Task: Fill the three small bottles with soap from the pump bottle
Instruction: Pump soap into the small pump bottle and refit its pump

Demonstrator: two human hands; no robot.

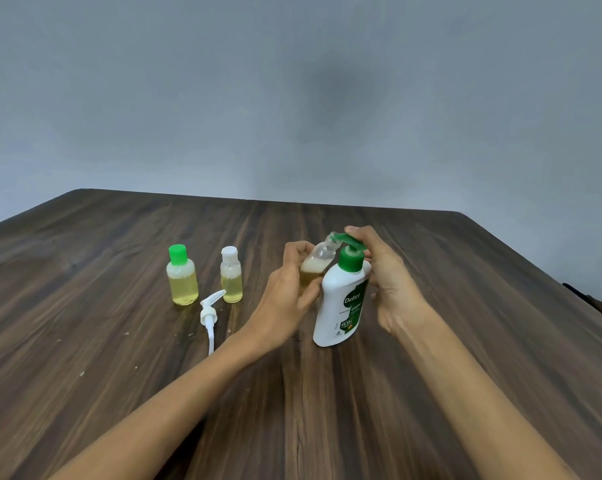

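A white pump bottle (pixel 341 303) with a green collar and green pump head stands upright on the dark wood surface (pixel 292 410). Just left of it the left hand (pixel 289 292) holds a small clear bottle (pixel 315 263), its fingers (pixel 294 252) curled round the lower body. That bottle tilts to the right, its open neck touching the pump's nozzle, and it holds some yellowish soap with foam on top. On the right of the pump bottle the right hand (pixel 386 282) wraps its back side, with a fingertip pressing on top of the pump head; the other fingers are partly hidden behind the bottle. Well to the left of the pump bottle lies a loose white pump (pixel 210 311), its tube pointing toward the viewer. Beyond it, also left of the pump bottle, stand two small bottles of yellow soap, just apart: a white-capped bottle (pixel 231 275) and, further left, a green-capped bottle (pixel 182 276).
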